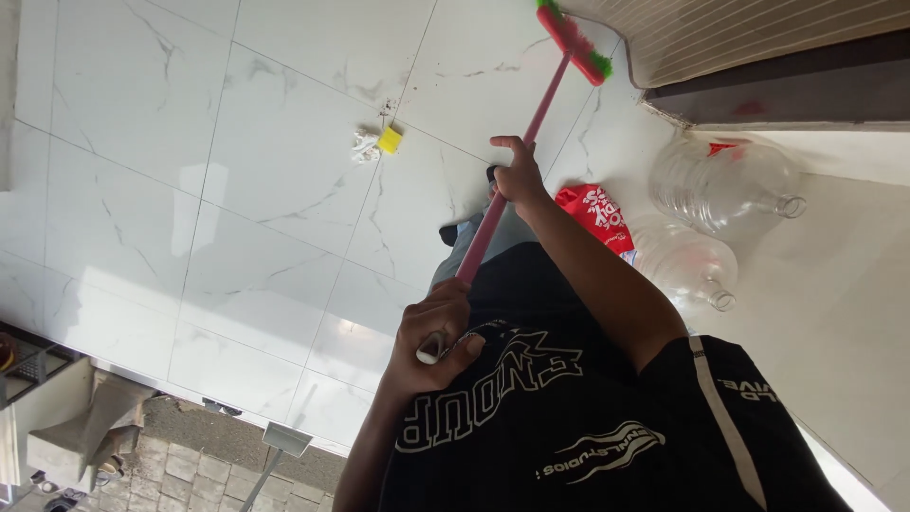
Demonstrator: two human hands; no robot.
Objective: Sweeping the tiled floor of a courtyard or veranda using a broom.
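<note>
Gripping a broom (pixel 517 156) with both hands, over a white tiled floor (pixel 265 171). Left hand (pixel 434 334) wrapped tight round the top end of the pink handle, fingers curled shut, thumb pressed by the white cap, close against a black shirt (pixel 569 408). Right hand (pixel 518 175) clasped round the handle further down, near its middle, fingers closed about it. Slanting up and away from the body, with the red, green-bristled head resting on the floor near the top edge, just beside a dark step (pixel 787 90). Lying left of the handle on a tile joint: a yellow scrap (pixel 390 139) touching a white scrap (pixel 365 145). Lying right of the right forearm: a red packet (pixel 595 213), then two clear bottles (pixel 720 180) on their sides near the floor's right edge.
</note>
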